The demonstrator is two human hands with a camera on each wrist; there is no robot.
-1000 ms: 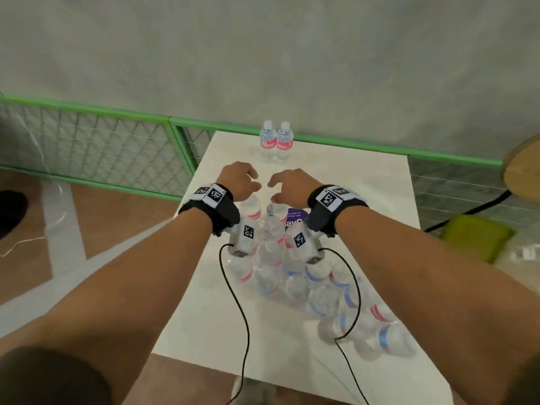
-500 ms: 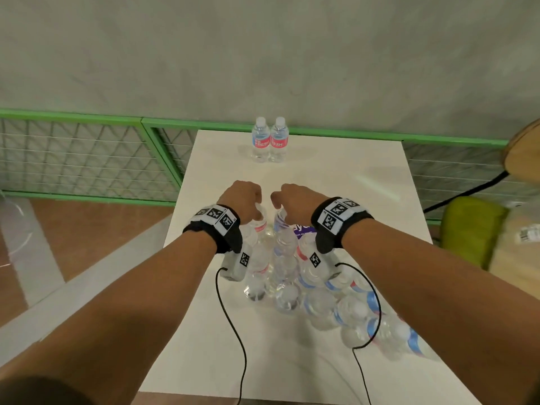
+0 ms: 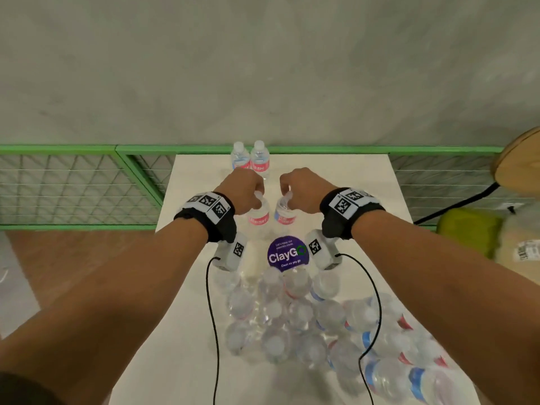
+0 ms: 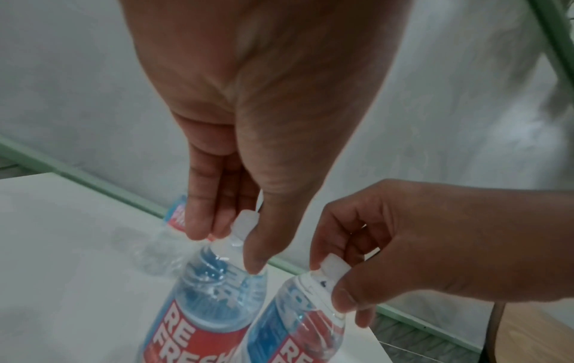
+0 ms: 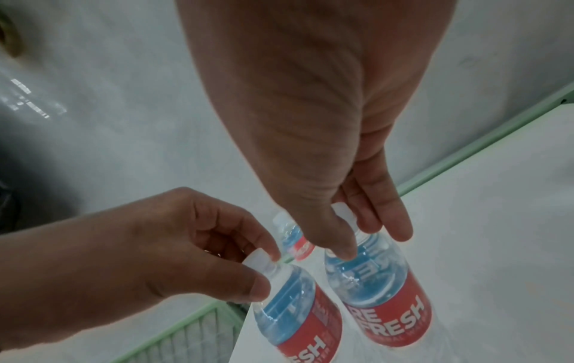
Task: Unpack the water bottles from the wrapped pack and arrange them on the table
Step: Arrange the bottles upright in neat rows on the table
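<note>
Each hand pinches one bottle by its cap: left hand (image 3: 244, 187) on the left bottle (image 3: 258, 219), right hand (image 3: 301, 188) on the right bottle (image 3: 284, 216). Better to lower both upright, just before the pair (image 3: 250, 160) at the table (image 3: 350, 182) far edge. Open room lies on both sides; the pack (image 3: 292, 317) fills the near part.

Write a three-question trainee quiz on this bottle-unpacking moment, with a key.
1. True or false: the left hand pinches a bottle by its cap.
2. How many bottles stand at the table's far edge?
3. The purple sticker lies: A) beyond the held bottles, B) between them and the pack, C) on the floor.

Key: 1 true; 2 two; 3 B. The right hand likewise pinches its own bottle.
</note>
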